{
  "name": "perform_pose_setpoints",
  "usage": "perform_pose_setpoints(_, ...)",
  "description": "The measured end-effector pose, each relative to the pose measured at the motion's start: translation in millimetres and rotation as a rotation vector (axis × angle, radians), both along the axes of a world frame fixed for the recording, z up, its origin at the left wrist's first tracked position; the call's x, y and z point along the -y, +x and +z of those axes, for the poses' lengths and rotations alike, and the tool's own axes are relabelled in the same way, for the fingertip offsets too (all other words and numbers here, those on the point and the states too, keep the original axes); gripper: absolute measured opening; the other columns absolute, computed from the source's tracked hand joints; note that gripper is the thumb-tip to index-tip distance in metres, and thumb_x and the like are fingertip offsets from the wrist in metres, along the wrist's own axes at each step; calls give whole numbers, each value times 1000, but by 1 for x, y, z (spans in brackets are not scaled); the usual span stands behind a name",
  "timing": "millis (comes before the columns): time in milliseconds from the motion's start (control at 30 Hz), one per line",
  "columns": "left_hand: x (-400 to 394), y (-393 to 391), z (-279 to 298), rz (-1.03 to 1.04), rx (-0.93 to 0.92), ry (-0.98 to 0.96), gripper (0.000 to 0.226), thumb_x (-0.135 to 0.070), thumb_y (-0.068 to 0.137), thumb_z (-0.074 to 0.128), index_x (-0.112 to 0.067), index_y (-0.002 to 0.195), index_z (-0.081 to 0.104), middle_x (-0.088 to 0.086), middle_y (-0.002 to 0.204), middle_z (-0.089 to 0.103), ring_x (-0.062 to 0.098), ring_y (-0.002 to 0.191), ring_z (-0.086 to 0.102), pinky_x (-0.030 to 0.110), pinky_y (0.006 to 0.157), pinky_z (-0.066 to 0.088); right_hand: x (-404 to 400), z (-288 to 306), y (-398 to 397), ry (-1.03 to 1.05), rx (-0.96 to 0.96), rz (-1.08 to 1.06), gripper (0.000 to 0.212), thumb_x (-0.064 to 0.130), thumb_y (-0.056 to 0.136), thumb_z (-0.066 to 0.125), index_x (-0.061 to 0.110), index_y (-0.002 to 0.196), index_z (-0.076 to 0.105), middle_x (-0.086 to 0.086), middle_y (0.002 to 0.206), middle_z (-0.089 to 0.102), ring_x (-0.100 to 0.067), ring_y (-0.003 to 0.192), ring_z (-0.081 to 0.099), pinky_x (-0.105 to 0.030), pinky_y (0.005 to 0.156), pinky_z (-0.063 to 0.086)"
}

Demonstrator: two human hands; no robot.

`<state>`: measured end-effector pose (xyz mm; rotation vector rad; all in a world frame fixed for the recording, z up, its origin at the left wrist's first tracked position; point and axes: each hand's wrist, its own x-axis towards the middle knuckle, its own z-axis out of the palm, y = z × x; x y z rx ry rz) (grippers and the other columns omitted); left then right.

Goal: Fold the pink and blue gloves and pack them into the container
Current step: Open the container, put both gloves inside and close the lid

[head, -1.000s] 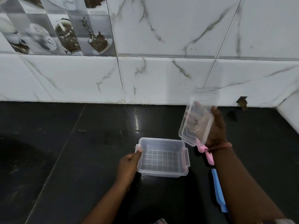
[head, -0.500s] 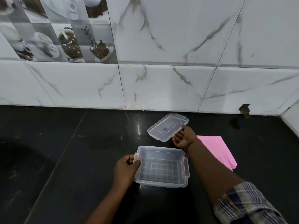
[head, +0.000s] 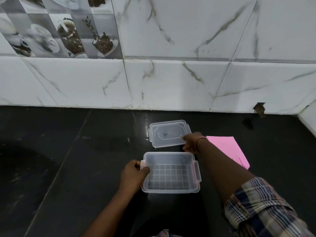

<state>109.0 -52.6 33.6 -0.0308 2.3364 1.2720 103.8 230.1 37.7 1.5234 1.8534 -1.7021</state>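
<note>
head view: pink glove [head: 227, 149] lies flat, fingers pointing toward the camera.

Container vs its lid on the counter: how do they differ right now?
The container is a deep tub with a grid-patterned floor; the lid is a flat panel with a raised outline. The container sits nearer the person, the lid behind it toward the tiled wall. The left hand grips the container's left edge; the right hand is at the lid's right corner. Both are clear plastic and hold nothing.
</note>
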Motion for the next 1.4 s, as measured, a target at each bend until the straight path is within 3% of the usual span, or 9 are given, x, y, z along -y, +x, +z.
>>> perform_pose_setpoints(133, 1, -1, -2, -23, -10, -43, 10, -19, 87, 74, -18, 93, 66, 1, 91, 74, 16, 79, 71, 25, 56, 48, -38, 10, 31, 546, -101, -42, 32, 25, 88, 62, -4, 94, 73, -24, 93, 73, -34, 81, 69, -36, 74, 51)
perform_pose_setpoints(233, 1, -1, -3, -23, -47, -86, 13, -24, 85, 76, -19, 93, 66, 1, 92, 73, 19, 81, 70, 31, 63, 50, -73, 4, 75, 833, 120, -190, 43, 31, 85, 62, 5, 118, 64, -23, 126, 61, -42, 119, 56, -44, 100, 44)
perform_pose_setpoints(367, -3, 0, -4, 34, -152, -92, 23, -25, 87, 77, -16, 106, 67, 2, 99, 71, 25, 93, 68, 38, 84, 55, -103, -16, 117, 585, 366, -166, 64, 35, 79, 62, 4, 135, 51, -24, 139, 50, -42, 126, 49, -49, 109, 38)
perform_pose_setpoints(567, -15, 3, -1, -15, -209, -42, 25, -11, 92, 68, -19, 114, 75, 2, 105, 77, 18, 87, 69, 29, 73, 52, -100, -19, 120, 420, 186, -80, 49, 15, 79, 80, -5, 120, 60, -21, 112, 67, -33, 95, 62, -36, 81, 51)
perform_pose_setpoints(833, -20, 4, -3, -24, -194, -62, 23, -16, 94, 68, -18, 116, 73, 4, 112, 76, 17, 89, 67, 28, 69, 48, -118, 9, 128, 258, 67, 70, 47, 23, 67, 86, 3, 105, 67, -14, 102, 74, -30, 91, 70, -45, 89, 57)
perform_pose_setpoints(1000, -21, 5, 12, -21, -353, -208, 36, -26, 91, 71, -18, 126, 71, 14, 128, 68, 33, 123, 60, 43, 107, 46, -102, 43, 115, 233, -191, 248, 45, 20, 73, 83, 13, 114, 67, -6, 100, 75, -25, 94, 71, -43, 83, 57)
perform_pose_setpoints(1133, -28, -1, 40, -10, -449, 127, 24, -22, 91, 74, -25, 115, 70, 2, 115, 68, 17, 105, 66, 43, 99, 55, -78, 86, 102, 233, -382, 418, 43, 23, 69, 87, 20, 109, 71, -3, 100, 78, -23, 94, 74, -43, 86, 59)
perform_pose_setpoints(1233, -37, -14, 66, -105, -227, 408, 34, -42, 86, 78, -29, 117, 70, -10, 109, 74, 1, 100, 69, 28, 89, 56, -53, 112, 93, 79, -511, 577, 40, 22, 71, 88, 19, 108, 73, -8, 109, 76, -27, 101, 73, -38, 83, 60)
perform_pose_setpoints(1400, -35, -41, 72, -397, 336, 528, 64, -56, 79, 83, -6, 120, 75, 9, 106, 79, 21, 91, 74, 31, 75, 61, 0, 103, 72, -126, -352, 906, 44, 17, 78, 84, 5, 117, 66, -18, 116, 72, -37, 107, 69, -45, 87, 58)
